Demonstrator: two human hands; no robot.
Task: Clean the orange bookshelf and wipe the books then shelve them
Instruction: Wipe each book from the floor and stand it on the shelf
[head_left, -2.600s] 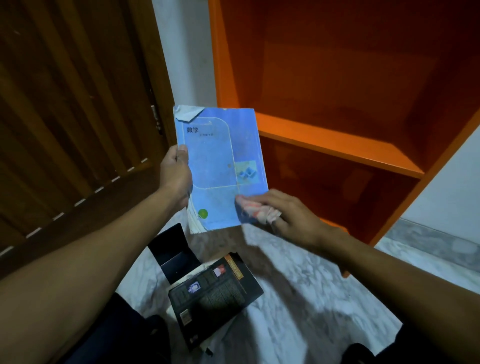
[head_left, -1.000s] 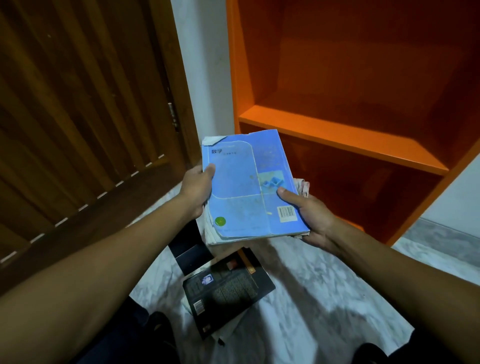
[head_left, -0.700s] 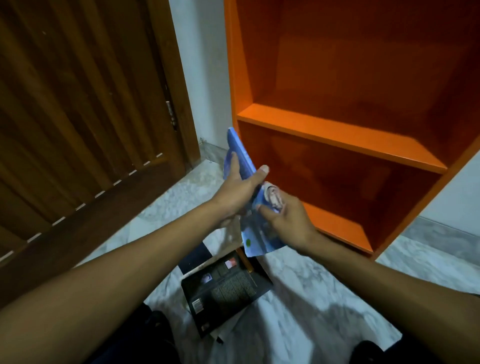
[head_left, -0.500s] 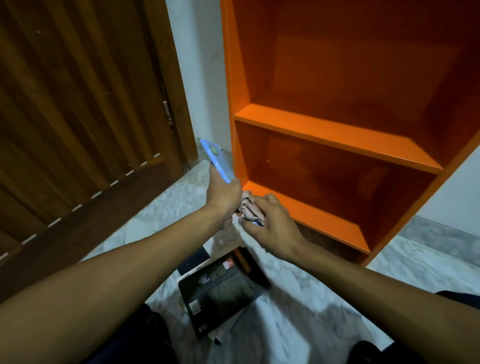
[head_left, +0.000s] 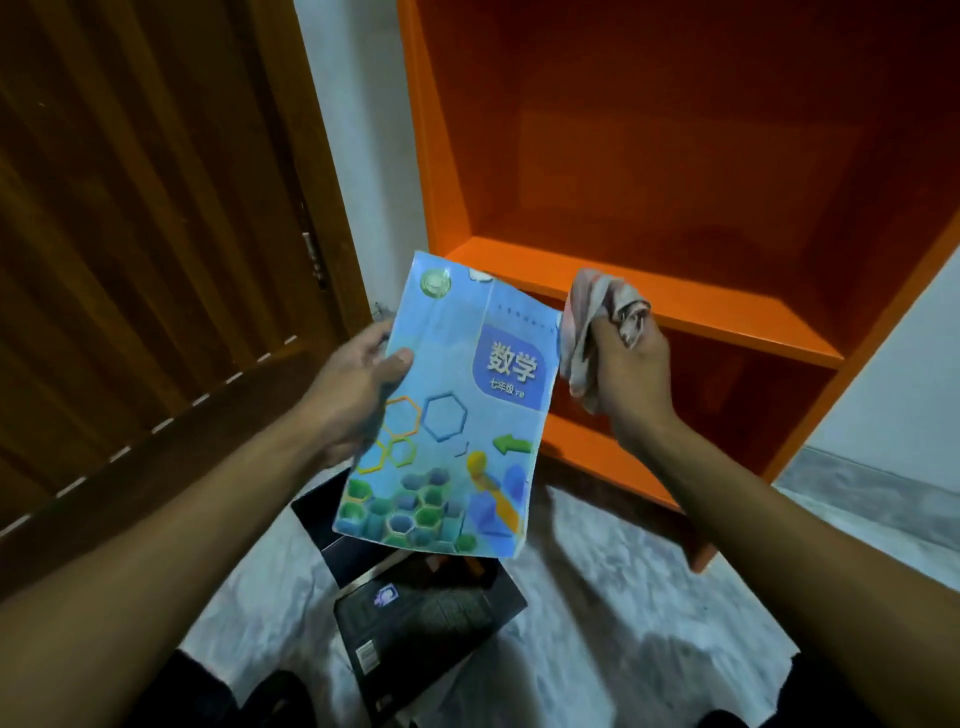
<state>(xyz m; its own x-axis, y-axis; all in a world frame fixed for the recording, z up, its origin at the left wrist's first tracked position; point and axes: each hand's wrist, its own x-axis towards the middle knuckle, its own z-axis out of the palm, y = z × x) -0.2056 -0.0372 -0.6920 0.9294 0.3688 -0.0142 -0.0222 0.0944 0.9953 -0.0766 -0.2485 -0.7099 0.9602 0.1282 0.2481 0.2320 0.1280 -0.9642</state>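
Left hand (head_left: 358, 384) grips blue textbook (head_left: 447, 410) by left edge, front cover up; right hand (head_left: 623, 369) clutches bunched cloth (head_left: 587, 322) beside it — best wiped top-down, book held steady.

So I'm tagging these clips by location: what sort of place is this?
Probably a room in a home, at floor level: a wooden door beside an orange bookshelf, a marble-look floor, and a dark book lying on it.

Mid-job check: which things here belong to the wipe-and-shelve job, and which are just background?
Job: blue textbook in left hand; cloth in right hand; orange bookshelf; dark books on floor.
Background: wooden door; white wall; marble floor.
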